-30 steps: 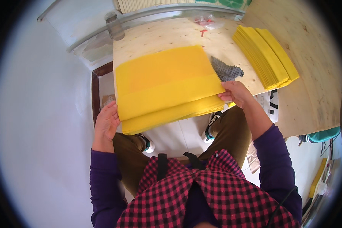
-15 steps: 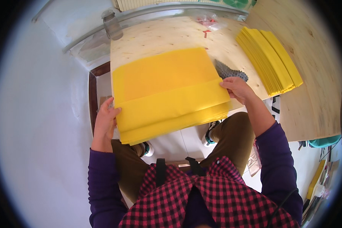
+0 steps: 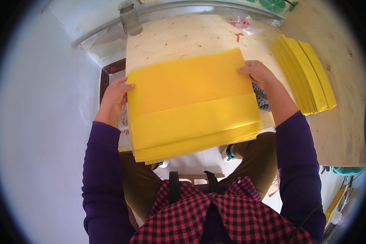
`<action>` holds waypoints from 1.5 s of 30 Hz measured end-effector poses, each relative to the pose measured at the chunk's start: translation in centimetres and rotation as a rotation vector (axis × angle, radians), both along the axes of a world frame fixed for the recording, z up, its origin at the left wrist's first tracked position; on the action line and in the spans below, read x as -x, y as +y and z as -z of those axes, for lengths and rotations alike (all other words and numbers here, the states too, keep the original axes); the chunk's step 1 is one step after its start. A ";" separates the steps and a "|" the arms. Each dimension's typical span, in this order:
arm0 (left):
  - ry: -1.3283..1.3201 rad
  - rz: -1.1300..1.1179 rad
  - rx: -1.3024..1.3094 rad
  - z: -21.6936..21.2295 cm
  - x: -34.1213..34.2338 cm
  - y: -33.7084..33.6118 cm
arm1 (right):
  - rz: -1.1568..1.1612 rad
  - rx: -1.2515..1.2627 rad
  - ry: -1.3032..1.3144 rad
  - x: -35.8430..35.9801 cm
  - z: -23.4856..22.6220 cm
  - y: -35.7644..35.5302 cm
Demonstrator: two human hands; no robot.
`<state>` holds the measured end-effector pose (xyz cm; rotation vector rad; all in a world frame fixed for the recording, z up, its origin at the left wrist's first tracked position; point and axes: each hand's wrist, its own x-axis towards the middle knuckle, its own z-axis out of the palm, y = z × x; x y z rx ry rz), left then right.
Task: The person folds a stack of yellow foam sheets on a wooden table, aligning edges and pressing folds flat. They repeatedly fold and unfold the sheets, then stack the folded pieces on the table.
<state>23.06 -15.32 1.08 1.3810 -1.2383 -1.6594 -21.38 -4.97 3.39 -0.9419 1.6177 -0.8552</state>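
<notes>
Apparently pinches yellow sheets point(image 3: 191, 89) at both ends, with long axis left to right.
Grips left edge with left hand point(image 3: 116, 96), right edge near far corner with right hand point(image 3: 262, 75), over counter point(image 3: 179, 34) with near part overhanging.

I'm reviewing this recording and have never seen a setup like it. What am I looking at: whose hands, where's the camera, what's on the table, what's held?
There is no robot here: these are one person's bare hands. The camera sits on their head, looking down; its fisheye lens bends straight edges.

The right hand grips the right edge of some layered yellow sheets. The left hand has its thumb over the left edge; how firmly it holds is unclear.

The sheets overhang the near edge of a wooden table. To the right lies a folded yellow bundle; a greyish bottle stands near the far left corner.
</notes>
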 end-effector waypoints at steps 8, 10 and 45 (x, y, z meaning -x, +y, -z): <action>-0.046 0.129 0.046 -0.6 -1.8 -0.9 | -0.083 0.064 0.108 0.8 -1.0 -0.9; -0.062 0.116 0.097 -1.0 -2.1 -0.5 | -0.109 0.050 0.141 0.8 -1.9 -0.8; 0.001 0.115 0.648 2.8 -3.1 6.6 | -0.087 0.387 -0.149 0.3 2.2 4.9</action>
